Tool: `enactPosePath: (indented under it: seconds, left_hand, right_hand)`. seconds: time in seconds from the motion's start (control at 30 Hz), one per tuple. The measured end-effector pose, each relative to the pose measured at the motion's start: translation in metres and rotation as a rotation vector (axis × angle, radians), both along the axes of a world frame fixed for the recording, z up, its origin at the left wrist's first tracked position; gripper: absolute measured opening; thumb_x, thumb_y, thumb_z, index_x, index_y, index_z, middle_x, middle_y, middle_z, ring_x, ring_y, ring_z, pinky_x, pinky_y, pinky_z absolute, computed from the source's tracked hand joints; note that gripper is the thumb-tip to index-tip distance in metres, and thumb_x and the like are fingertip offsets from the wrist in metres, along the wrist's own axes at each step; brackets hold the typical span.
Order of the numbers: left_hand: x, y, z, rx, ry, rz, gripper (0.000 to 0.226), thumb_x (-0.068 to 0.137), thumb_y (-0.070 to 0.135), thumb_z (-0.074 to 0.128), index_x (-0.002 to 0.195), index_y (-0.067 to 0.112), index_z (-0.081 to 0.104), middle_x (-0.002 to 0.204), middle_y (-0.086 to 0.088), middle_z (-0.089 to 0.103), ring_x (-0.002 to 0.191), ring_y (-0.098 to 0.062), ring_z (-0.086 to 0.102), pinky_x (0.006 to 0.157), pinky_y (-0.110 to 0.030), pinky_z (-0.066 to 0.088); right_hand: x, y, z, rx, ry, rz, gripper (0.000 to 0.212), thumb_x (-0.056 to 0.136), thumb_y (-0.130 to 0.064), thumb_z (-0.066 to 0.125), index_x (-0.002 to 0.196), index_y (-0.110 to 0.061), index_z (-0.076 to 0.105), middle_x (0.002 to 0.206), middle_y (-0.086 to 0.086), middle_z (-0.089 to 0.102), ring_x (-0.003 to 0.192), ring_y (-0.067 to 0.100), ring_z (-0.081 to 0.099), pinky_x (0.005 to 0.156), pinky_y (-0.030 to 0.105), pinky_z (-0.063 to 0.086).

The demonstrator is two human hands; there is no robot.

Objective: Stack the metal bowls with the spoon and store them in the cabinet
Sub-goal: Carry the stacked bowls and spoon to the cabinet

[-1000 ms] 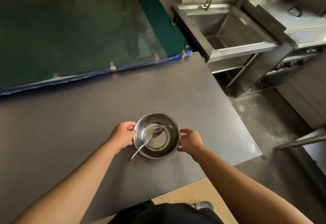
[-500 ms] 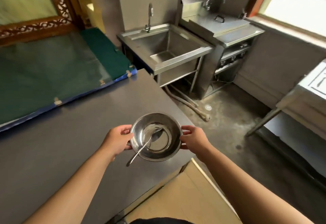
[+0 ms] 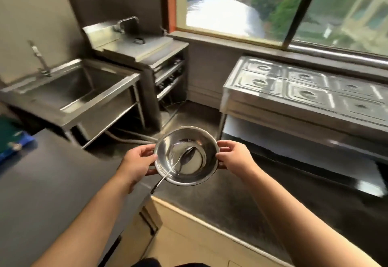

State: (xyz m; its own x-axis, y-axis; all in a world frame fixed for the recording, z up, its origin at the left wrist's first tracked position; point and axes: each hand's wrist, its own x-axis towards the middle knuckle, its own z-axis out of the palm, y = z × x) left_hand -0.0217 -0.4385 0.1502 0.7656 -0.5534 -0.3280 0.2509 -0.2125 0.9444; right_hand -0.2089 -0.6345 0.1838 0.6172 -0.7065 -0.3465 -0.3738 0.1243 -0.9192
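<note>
Brushed stainless steel fills the kitchen: a deep square sink [image 3: 69,90] with a slim upright tap stands at the left, a boxy steel unit [image 3: 144,54] with a lidded top sits beside it, and under the wide window [image 3: 283,6] runs a long steel counter [image 3: 310,96] whose top is pressed into rectangular panelled lids. Nearer the camera, a smooth, matte dark grey worktop [image 3: 46,182] spreads across the lower left, and a folded green and blue cloth [image 3: 12,138] shows at its far left edge. Held in the air past the worktop's corner are the metal bowls [image 3: 186,155], round, polished and mirror-bright, nested so closely that only the inner one's curved wall and flat base can be seen; how many are stacked cannot be told. A spoon [image 3: 178,164] lies inside, its oval bowl resting on the base and its thin straight handle sloping out over the near-left rim. The left hand [image 3: 136,161] grasps the left rim, thumb on the edge and fingers curled beneath. The right hand [image 3: 235,155] grips the opposite rim, fingers wrapped around the lip. Both forearms are bare. Pale wooden panelling [image 3: 189,235] shows below.
</note>
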Motion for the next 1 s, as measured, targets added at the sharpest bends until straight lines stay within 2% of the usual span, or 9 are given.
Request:
enactPosePath:
  seconds: [0.1, 0.23, 0.37, 0.43, 0.57, 0.63, 0.77, 0.9, 1.0]
  left_hand:
    - [-0.022, -0.068, 0.013, -0.029, 0.002, -0.132, 0.029, 0.093, -0.003, 0.061, 0.121, 0.007, 0.065, 0.108, -0.009, 0.072, 0.084, -0.020, 0.071, 0.061, -0.032, 0.062]
    - [-0.054, -0.150, 0.028, -0.069, 0.035, -0.296, 0.022, 0.094, -0.005, 0.059, 0.109, 0.008, 0.068, 0.098, -0.008, 0.073, 0.076, -0.019, 0.071, 0.058, -0.031, 0.061]
    - [-0.085, -0.228, 0.038, -0.111, 0.099, -0.477, 0.020, 0.093, -0.004, 0.059, 0.107, 0.005, 0.070, 0.089, -0.007, 0.074, 0.070, -0.018, 0.069, 0.060, -0.035, 0.063]
    - [-0.099, -0.268, 0.040, -0.123, 0.125, -0.563, 0.020, 0.093, -0.003, 0.060, 0.108, 0.004, 0.070, 0.091, -0.010, 0.074, 0.072, -0.021, 0.069, 0.066, -0.040, 0.064]
    - [-0.128, -0.364, 0.042, -0.149, 0.169, -0.751, 0.021, 0.091, -0.004, 0.062, 0.106, 0.006, 0.073, 0.088, -0.011, 0.076, 0.066, -0.020, 0.071, 0.057, -0.035, 0.062]
    - [-0.142, -0.410, 0.043, -0.158, 0.185, -0.838, 0.021, 0.091, -0.003, 0.062, 0.107, 0.006, 0.073, 0.092, -0.013, 0.076, 0.069, -0.021, 0.072, 0.061, -0.037, 0.063]
    - [-0.170, -0.496, 0.054, -0.205, 0.173, -1.032, 0.023, 0.092, 0.001, 0.063, 0.108, 0.012, 0.075, 0.098, -0.011, 0.078, 0.080, -0.021, 0.074, 0.065, -0.034, 0.061]
    - [-0.200, -0.574, 0.065, -0.206, 0.230, -1.193, 0.023, 0.091, 0.004, 0.066, 0.108, 0.015, 0.077, 0.107, -0.017, 0.076, 0.091, -0.030, 0.073, 0.083, -0.051, 0.060]
    - [-0.229, -0.623, 0.067, -0.165, 0.287, -1.248, 0.025, 0.086, 0.004, 0.070, 0.109, 0.011, 0.076, 0.108, -0.025, 0.073, 0.098, -0.043, 0.068, 0.091, -0.062, 0.053]
  right_hand:
    - [-0.043, -0.044, 0.004, -0.023, -0.042, -0.143, 0.037, 0.088, 0.016, 0.060, 0.120, -0.002, 0.066, 0.093, 0.013, 0.074, 0.064, 0.013, 0.072, 0.050, 0.022, 0.056]
    - [-0.102, -0.094, 0.008, -0.032, -0.075, -0.344, 0.033, 0.089, 0.013, 0.061, 0.113, -0.008, 0.069, 0.088, 0.007, 0.075, 0.065, 0.010, 0.072, 0.055, 0.023, 0.055]
    - [-0.157, -0.133, 0.014, -0.062, -0.082, -0.509, 0.030, 0.088, 0.009, 0.064, 0.099, -0.018, 0.072, 0.086, 0.002, 0.077, 0.062, 0.003, 0.072, 0.051, 0.015, 0.051]
    - [-0.181, -0.152, 0.016, -0.069, -0.090, -0.590, 0.030, 0.087, 0.008, 0.066, 0.100, -0.017, 0.073, 0.086, 0.001, 0.078, 0.065, 0.004, 0.073, 0.051, 0.014, 0.051]
    - [-0.223, -0.198, 0.020, -0.098, -0.072, -0.773, 0.028, 0.087, 0.003, 0.070, 0.107, -0.016, 0.074, 0.093, 0.002, 0.079, 0.078, 0.012, 0.075, 0.055, 0.014, 0.053]
    - [-0.239, -0.222, 0.023, -0.103, -0.073, -0.849, 0.028, 0.086, 0.002, 0.072, 0.109, -0.014, 0.074, 0.093, 0.003, 0.080, 0.077, 0.012, 0.075, 0.056, 0.017, 0.053]
    - [-0.265, -0.267, 0.037, -0.112, -0.095, -1.014, 0.032, 0.085, 0.005, 0.071, 0.113, -0.010, 0.072, 0.098, 0.009, 0.078, 0.090, 0.025, 0.074, 0.073, 0.035, 0.056]
    - [-0.290, -0.299, 0.051, -0.152, -0.148, -1.152, 0.030, 0.086, 0.006, 0.070, 0.100, -0.020, 0.071, 0.084, -0.004, 0.080, 0.074, 0.010, 0.075, 0.061, 0.027, 0.057]
    - [-0.309, -0.315, 0.053, -0.154, -0.181, -1.249, 0.030, 0.088, 0.008, 0.068, 0.098, -0.020, 0.069, 0.079, -0.002, 0.080, 0.070, 0.009, 0.074, 0.059, 0.026, 0.058]
